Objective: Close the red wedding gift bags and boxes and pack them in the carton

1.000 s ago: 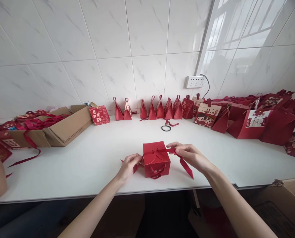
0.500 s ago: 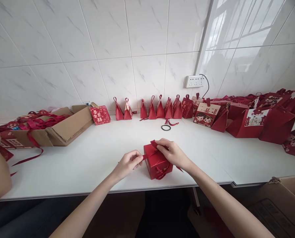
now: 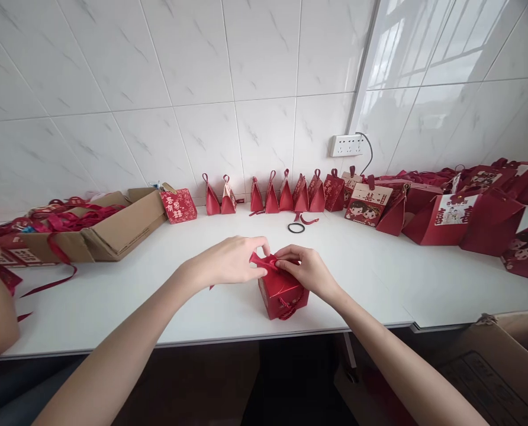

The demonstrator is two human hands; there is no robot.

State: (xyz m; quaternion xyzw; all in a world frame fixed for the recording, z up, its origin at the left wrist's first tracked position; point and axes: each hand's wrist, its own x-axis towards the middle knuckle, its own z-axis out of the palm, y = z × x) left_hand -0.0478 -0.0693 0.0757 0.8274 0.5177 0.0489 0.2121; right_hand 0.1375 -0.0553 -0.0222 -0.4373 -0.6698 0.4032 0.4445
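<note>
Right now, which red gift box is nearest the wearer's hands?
The flat-topped gift box with a twisted cord handle, at the front of the table: left hand and right hand are at its top; others sit farther away.

From the person's head, one view looks forward and down, close over the red box (image 3: 275,294), toward the far wall (image 3: 264,59).

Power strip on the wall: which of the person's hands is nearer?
Right. The right hand is below and somewhat left of the power strip in the view; the left hand is also below, but farther to the left.
</note>
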